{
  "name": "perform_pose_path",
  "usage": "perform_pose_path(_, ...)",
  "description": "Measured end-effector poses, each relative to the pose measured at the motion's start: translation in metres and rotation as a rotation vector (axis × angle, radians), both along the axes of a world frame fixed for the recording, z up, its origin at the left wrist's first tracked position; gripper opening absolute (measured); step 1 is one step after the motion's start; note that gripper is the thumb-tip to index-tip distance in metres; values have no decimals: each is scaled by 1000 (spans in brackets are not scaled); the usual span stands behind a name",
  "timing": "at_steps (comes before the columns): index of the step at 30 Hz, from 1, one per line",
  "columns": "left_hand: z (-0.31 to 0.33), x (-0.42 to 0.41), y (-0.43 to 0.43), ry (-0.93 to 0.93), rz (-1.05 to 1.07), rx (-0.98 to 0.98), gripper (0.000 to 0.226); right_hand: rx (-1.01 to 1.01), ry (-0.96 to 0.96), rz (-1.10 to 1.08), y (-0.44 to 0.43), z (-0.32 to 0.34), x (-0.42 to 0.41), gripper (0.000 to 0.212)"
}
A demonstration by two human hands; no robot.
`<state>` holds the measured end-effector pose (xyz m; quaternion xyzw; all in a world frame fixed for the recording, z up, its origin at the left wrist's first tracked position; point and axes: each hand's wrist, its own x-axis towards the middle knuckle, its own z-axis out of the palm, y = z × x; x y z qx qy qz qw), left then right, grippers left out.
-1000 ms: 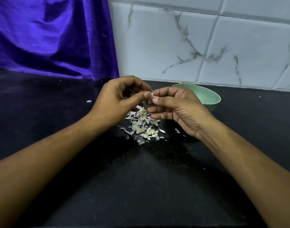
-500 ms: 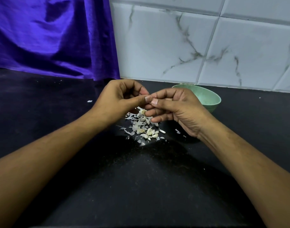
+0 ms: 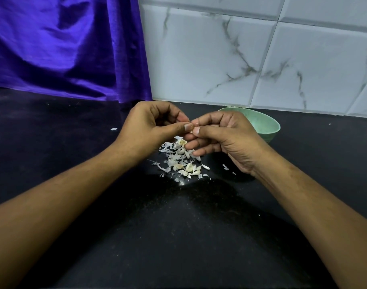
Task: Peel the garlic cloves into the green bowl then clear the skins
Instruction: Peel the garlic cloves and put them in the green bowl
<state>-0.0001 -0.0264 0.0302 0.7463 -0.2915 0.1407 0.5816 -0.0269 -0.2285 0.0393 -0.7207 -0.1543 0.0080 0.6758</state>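
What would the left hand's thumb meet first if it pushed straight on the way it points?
Almost at once the right hand: the left hand points its thumb at the right thumb tip, with a small garlic clove pinched between them. Depth looks matched, though one view cannot confirm.

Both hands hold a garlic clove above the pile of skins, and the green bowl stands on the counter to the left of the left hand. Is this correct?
Not quite. In the head view the green bowl stands behind the right hand, not left of the left hand. The rest holds: both pinch a garlic clove above the pile of skins.
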Motion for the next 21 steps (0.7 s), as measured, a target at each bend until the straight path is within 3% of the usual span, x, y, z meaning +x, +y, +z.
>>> perform_pose_path(4, -1, 1, 0, 5, -22, 33, 26, -35, -20, -3, -1, -1, 0, 20)
perform_pose_path(14, -4, 3, 0, 43, -89, 88, 14, -1, -13, 11, 1, -2, -1, 15)
perform_pose_path(21, -8, 7, 0, -6, -82, 90, 21, 92, 31, 32, 3, -3, 1, 20)
